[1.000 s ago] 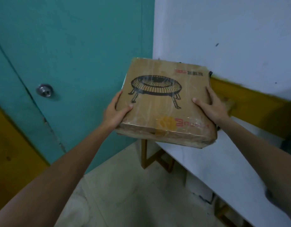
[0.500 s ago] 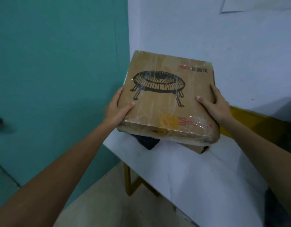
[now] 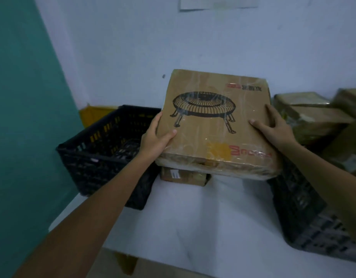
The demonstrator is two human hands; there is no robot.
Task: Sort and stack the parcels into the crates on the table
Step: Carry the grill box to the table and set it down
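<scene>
I hold a flat brown cardboard parcel [image 3: 215,125], wrapped in clear film and printed with a black round-grill drawing, in the air above the white table [image 3: 193,223]. My left hand [image 3: 155,137] grips its left edge and my right hand [image 3: 275,127] grips its right edge. A black plastic crate [image 3: 105,157] stands on the table to the left, its inside dark. Another black crate [image 3: 305,213] stands at the right, holding several wrapped brown parcels [image 3: 313,115]. A small brown parcel [image 3: 183,175] lies on the table under the held one.
A pale wall rises right behind the table, and a teal wall closes in on the left. A yellow object [image 3: 93,115] sits behind the left crate. The table's front edge runs along the bottom, with floor below.
The view has swung right from the teal door to the table. Both crates and the stacked parcels have come into sight. The parcel stays gripped in both hands, now over the table between the crates.
</scene>
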